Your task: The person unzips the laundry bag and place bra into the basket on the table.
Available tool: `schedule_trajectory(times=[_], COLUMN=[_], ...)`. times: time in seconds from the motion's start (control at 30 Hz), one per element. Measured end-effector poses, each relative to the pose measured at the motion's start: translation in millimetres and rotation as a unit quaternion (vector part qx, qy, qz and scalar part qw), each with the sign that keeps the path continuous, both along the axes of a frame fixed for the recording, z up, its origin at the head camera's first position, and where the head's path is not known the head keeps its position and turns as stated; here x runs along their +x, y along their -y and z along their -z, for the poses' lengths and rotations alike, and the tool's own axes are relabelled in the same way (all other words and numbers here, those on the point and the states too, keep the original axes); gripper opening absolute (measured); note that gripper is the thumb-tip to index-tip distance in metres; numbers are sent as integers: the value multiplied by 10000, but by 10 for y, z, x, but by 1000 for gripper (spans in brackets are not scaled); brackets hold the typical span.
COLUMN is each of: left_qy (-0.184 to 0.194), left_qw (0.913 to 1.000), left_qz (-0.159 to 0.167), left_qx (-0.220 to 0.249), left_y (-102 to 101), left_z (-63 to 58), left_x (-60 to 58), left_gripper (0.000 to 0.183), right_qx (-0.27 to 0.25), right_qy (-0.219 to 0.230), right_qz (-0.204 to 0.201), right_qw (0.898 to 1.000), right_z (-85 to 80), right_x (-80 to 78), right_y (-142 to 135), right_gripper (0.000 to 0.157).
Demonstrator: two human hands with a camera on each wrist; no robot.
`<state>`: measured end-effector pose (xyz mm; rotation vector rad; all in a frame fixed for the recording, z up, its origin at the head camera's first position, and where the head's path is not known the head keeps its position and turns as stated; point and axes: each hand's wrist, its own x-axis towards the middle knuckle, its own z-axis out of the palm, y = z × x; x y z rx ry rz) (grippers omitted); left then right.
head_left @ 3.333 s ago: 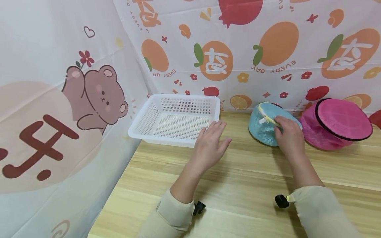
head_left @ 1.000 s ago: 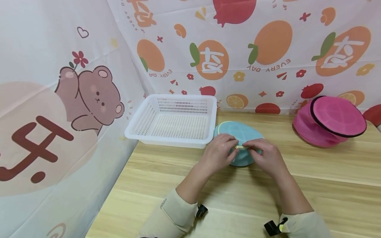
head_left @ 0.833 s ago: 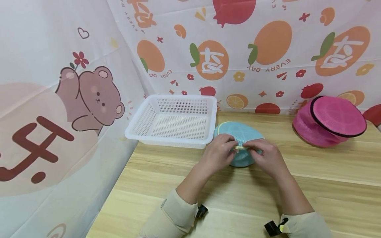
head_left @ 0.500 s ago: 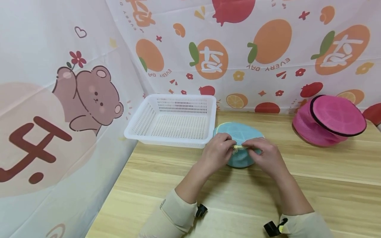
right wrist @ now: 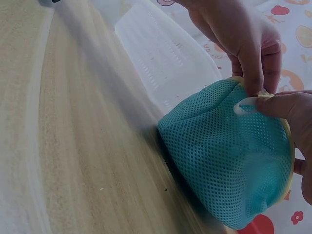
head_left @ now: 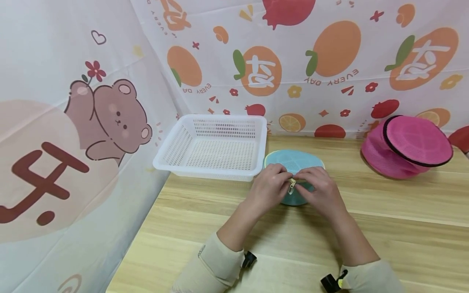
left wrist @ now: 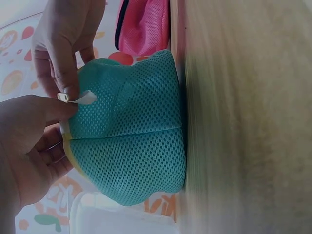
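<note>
A teal mesh laundry bag (head_left: 294, 158) with a yellow zip stands on the table just right of the white basket. My left hand (head_left: 269, 187) pinches the bag's zip edge from the left. From the right, my right hand (head_left: 319, 189) pinches the same edge close by, thumb and fingers nearly meeting the left ones. Between them hangs the zip slider with its white pull tab (head_left: 291, 188). In the left wrist view, the mesh side (left wrist: 131, 131) bulges, its base at the tabletop. The right wrist view shows both thumbs by the slider (right wrist: 265, 96).
An upright pink mesh bag (head_left: 419, 142) with black trim stands at the back right. The white perforated basket (head_left: 210, 173) sits at the back left of the wooden table (head_left: 289, 260). Printed cloths (head_left: 329, 97) hang behind and to the left.
The teal bag has come left from beside the pink bag to near the basket. My left hand has joined the right on its zip edge; lately my right hand shifted left towards the slider.
</note>
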<state>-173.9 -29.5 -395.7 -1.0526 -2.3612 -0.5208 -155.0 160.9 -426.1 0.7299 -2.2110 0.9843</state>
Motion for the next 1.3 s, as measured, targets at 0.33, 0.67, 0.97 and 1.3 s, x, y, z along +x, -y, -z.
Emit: schedule_trajectory(times=[0.33, 0.67, 0.97, 1.3], left_qy=[-12, 253, 323, 512], left_qw=[9999, 9993, 9991, 9968], left_qz=[-95, -254, -230, -318], left_qx=[-33, -72, -179, -530], left_y=[-6, 0, -3, 9], left_z=[-6, -25, -47, -64], left_x=[16, 28, 35, 45], left_gripper=[10, 10, 11, 13], right_qx=[-108, -52, 68, 201], right_qy=[-209, -170, -173, -202], right_qz=[-53, -46, 170, 280], right_qw=[9997, 9998, 9997, 9992], right_z=[-4, -2, -16, 17], right_x=[-4, 2, 16, 5], right_y=[32, 42, 61, 71], right_gripper=[27, 25, 24, 21])
